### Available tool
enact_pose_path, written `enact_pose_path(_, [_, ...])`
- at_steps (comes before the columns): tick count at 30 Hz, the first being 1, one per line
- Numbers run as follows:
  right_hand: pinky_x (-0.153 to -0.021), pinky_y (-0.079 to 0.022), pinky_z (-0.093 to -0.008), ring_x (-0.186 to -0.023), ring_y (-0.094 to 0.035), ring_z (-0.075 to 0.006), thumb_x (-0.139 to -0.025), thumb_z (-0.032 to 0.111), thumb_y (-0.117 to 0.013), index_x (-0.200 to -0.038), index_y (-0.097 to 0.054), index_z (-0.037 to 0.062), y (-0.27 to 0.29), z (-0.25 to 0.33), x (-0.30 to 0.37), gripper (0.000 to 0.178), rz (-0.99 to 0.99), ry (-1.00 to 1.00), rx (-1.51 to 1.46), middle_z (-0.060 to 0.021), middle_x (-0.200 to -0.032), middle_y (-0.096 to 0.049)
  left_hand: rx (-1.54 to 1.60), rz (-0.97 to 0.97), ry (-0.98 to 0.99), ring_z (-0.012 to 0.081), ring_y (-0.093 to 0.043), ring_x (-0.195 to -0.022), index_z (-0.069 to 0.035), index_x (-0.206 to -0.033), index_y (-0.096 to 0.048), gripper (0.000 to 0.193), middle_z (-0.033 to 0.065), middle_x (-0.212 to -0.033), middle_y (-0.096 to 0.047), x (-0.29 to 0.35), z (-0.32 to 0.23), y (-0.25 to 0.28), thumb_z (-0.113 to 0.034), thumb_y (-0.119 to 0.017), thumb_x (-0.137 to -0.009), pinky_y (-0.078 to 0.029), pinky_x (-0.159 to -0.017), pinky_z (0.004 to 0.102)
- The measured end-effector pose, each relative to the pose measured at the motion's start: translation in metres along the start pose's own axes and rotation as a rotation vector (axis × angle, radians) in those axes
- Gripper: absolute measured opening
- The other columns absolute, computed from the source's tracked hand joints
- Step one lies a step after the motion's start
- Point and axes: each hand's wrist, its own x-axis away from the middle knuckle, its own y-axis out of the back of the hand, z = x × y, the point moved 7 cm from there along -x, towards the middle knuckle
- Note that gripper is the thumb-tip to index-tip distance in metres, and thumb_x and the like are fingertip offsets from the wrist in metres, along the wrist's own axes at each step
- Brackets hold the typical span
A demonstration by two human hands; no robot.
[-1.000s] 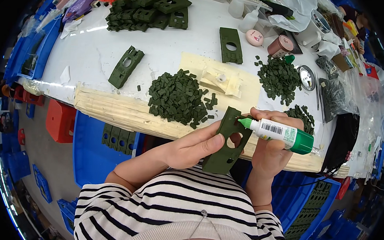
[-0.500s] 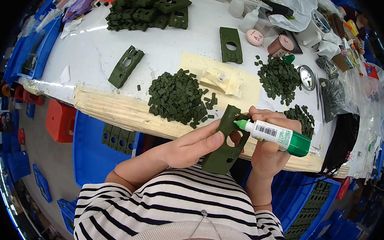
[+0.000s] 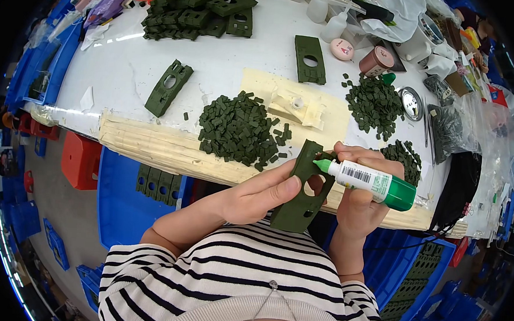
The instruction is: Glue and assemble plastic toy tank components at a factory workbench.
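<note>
My left hand [image 3: 261, 194] grips a dark green plastic hull part [image 3: 292, 213], a long plate with a large round hole, by its left edge. Closed round a white and green glue bottle [image 3: 363, 180], my right hand [image 3: 359, 209] tilts the green nozzle onto the upper part of the plate, just above the round hole. Whether glue is flowing is too small to tell. Beyond my hands lies a heap of small green plastic pieces [image 3: 235, 130]. Next to it a cream-coloured block [image 3: 297, 107], wrapped in tape, rests on a yellowish sheet [image 3: 255, 82].
More green hull parts lie on the white table [image 3: 122, 66], with a stack [image 3: 189, 14] at the back. Further small pieces [image 3: 375, 108] are heaped at the right, near a round metal tin [image 3: 410, 103]. Blue bins [image 3: 121, 205] holding hull parts stand below the wooden table edge [image 3: 153, 146].
</note>
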Motion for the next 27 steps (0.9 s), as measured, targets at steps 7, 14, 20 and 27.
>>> enact_pose_path(7, [-0.085, -0.049, -0.0473, -0.089, -0.06, -0.0318, -0.081, 0.037, -0.065, -0.099, -0.044, -0.002, 0.002, -0.003, 0.001, 0.048, -0.001, -0.016, 0.007, -0.0195, -0.089, -0.059, -0.012, -0.007, -0.005, 0.021, -0.052, -0.104, -0.001, -0.141, -0.012, 0.068, 0.0149, -0.119, -0.046, -0.001, -0.001, 0.0, -0.046, -0.033, -0.094, -0.044, -0.086, 0.0306])
enact_pose_path(14, [-0.085, -0.049, -0.051, -0.088, -0.06, -0.0284, -0.084, 0.048, -0.056, -0.101, -0.039, 0.0006, 0.013, -0.002, 0.0, 0.053, -0.121, -0.064, -0.038, -0.0165, -0.09, -0.054, 0.036, -0.015, 0.037, 0.0186, -0.053, -0.095, -0.001, -0.141, -0.016, 0.07, 0.0172, -0.111, -0.05, -0.002, -0.003, 0.001, -0.051, -0.03, -0.093, -0.045, -0.078, 0.0277])
enact_pose_path(20, [-0.079, -0.053, -0.0496, -0.085, -0.059, -0.0255, -0.084, 0.046, -0.055, -0.102, -0.038, -0.0002, 0.014, 0.001, 0.001, 0.053, -0.096, -0.067, 0.022, -0.0166, -0.091, -0.051, -0.014, -0.071, -0.004, 0.0181, -0.054, -0.093, -0.001, -0.14, -0.017, 0.071, 0.0175, -0.109, -0.051, 0.0, -0.004, 0.002, -0.052, -0.03, -0.093, -0.046, -0.076, 0.0272])
enact_pose_path(27, [-0.079, -0.053, -0.0496, -0.085, -0.059, -0.0261, -0.086, 0.043, -0.056, -0.102, -0.038, -0.0012, 0.014, 0.003, 0.001, 0.05, -0.058, -0.068, 0.02, -0.0177, -0.092, -0.05, -0.01, -0.056, 0.026, 0.0183, -0.055, -0.092, -0.001, -0.14, -0.018, 0.072, 0.0174, -0.109, -0.051, 0.001, -0.008, 0.001, -0.053, -0.031, -0.092, -0.047, -0.075, 0.0277])
